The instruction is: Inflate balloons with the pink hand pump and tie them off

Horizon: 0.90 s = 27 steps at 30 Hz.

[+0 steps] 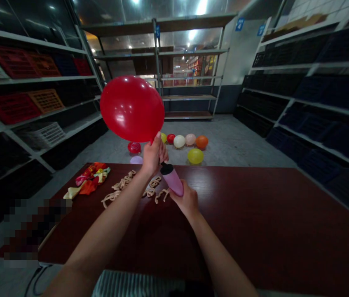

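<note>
A big inflated red balloon [132,108] rises over the far side of the table, its neck pinched in my left hand [155,156]. My right hand [187,199] is wrapped around a pink balloon pump [173,181] with a black top, which tilts up toward my left hand. The pump's tip meets the balloon's neck inside my left fingers, so whether they are joined is hidden. Beneath my left forearm lie several beige strings [123,183] in loose bunches. A pile of uninflated balloons [90,179] rests at the table's left side.
The dark red-brown table [254,218] spans the front. Beyond it several inflated balloons, among them an orange one [202,142] and a yellow one [195,156], lie on the grey floor. Shelves with crates [46,101] stand left; a metal rack [189,98] is behind, dark bins [325,90] right.
</note>
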{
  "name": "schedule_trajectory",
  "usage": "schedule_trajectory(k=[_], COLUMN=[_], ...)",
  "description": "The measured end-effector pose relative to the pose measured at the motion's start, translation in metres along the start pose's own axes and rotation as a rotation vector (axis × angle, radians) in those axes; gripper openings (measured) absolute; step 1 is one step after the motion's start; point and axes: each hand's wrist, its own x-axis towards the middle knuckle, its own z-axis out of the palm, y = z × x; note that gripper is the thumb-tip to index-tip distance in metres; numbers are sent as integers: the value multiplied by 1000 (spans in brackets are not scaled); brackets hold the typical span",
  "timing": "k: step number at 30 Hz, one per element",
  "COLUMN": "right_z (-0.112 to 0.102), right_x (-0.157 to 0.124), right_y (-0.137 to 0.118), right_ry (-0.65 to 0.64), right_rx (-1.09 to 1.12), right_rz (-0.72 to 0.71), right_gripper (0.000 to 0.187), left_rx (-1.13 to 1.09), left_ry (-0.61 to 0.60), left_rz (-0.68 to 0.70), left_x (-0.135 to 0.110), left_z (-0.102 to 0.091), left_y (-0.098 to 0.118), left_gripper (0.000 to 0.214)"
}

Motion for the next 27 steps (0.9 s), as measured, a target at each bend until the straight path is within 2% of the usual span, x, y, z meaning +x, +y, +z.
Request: schedule_trajectory(k=[4, 9, 15, 22, 27], right_z=[-2, 0, 4, 5, 3], right_x=[1, 2, -2, -9, -9], right_y=[0, 0, 0, 0, 0], right_ry=[-20, -71, -137, -201, -219], right_rx=[-11, -11, 23, -33, -48], right_rz=[32, -12, -24, -97, -152], right_gripper=[33, 32, 36, 41, 38], left_rx=[1, 18, -34, -79, -78], left_ry=[-14, -35, 38, 190, 195], left_rz=[-11, 73, 168, 191, 275], left_x=[-3, -5, -12, -21, -20], left_z=[-5, -17, -37, -65, -80], left_y=[-8, -2, 9, 47, 89], left_gripper=[62, 65, 66, 66, 63])
